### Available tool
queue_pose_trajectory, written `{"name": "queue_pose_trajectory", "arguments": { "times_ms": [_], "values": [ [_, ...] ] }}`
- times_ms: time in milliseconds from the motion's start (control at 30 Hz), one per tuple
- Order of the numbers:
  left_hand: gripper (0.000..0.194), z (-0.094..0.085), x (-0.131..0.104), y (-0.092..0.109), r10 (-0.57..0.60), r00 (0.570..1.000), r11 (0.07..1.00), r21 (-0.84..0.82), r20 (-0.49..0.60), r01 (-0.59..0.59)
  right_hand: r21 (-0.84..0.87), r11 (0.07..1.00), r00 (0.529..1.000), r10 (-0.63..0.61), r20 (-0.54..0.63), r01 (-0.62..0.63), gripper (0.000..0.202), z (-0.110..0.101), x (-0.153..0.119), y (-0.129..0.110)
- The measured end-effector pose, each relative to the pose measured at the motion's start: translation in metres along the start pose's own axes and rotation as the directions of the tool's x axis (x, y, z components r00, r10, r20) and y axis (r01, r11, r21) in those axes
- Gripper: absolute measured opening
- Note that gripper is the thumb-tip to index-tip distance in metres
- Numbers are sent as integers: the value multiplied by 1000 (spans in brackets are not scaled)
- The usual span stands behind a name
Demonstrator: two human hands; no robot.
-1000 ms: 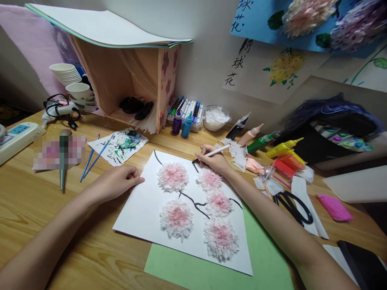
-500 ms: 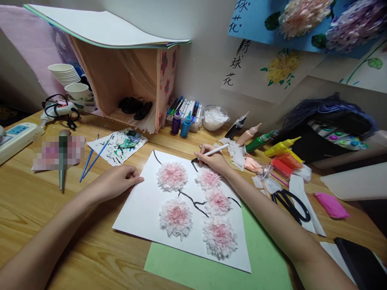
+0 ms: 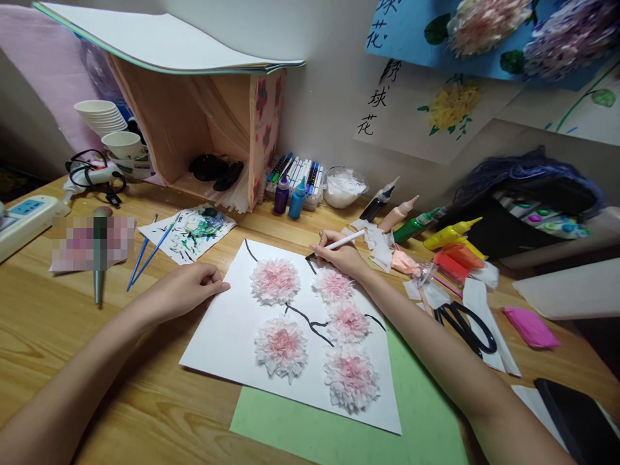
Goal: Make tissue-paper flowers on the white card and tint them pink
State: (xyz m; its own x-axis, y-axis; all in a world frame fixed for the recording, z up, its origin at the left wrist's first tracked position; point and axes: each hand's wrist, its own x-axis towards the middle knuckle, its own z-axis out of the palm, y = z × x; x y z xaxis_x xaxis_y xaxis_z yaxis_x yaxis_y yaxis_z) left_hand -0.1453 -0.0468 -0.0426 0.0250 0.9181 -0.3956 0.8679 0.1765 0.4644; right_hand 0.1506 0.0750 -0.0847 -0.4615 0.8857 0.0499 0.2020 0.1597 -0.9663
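A white sheet of paper (image 3: pixel 232 339) lies tilted on the wooden desk, bearing several pink-and-white crinkled paper flowers (image 3: pixel 281 347) and thin black branch lines (image 3: pixel 303 316). My right hand (image 3: pixel 341 255) is closed around a white marker (image 3: pixel 346 239). The marker's dark tip meets the sheet near its top edge, by a short black line above a flower. At the sheet's left edge, my left hand (image 3: pixel 203 287) has its fingers curled and its thumb on the paper.
Green paper (image 3: pixel 276 423) lies partly under the sheet. Paintbrushes (image 3: pixel 150 252) and a paint-smeared paper (image 3: pixel 194 236) are at left. Paint bottles (image 3: pixel 419 226), scissors (image 3: pixel 467 329) and a pink packet (image 3: pixel 531 327) lie at right. Behind stand a box (image 3: pixel 266 142), a marker case (image 3: pixel 298 181) and a bowl (image 3: pixel 343 187).
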Motion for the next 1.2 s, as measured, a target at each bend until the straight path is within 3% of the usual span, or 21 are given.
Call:
{"name": "queue_pose_trajectory", "arguments": {
  "times_ms": [800, 1200],
  "values": [
    [37, -1, -1, 1, -3, 1000, 1000, 9, 3, 3, -61, 997, 999, -44, -6, 44, 40, -5, 1, 4],
    [36, -1, -1, 1, -11, 1000, 1000, 5, 5, 11, -33, 999, 1000, -7, -11, 6, 41, -3, 0, -1]
  ]
}}
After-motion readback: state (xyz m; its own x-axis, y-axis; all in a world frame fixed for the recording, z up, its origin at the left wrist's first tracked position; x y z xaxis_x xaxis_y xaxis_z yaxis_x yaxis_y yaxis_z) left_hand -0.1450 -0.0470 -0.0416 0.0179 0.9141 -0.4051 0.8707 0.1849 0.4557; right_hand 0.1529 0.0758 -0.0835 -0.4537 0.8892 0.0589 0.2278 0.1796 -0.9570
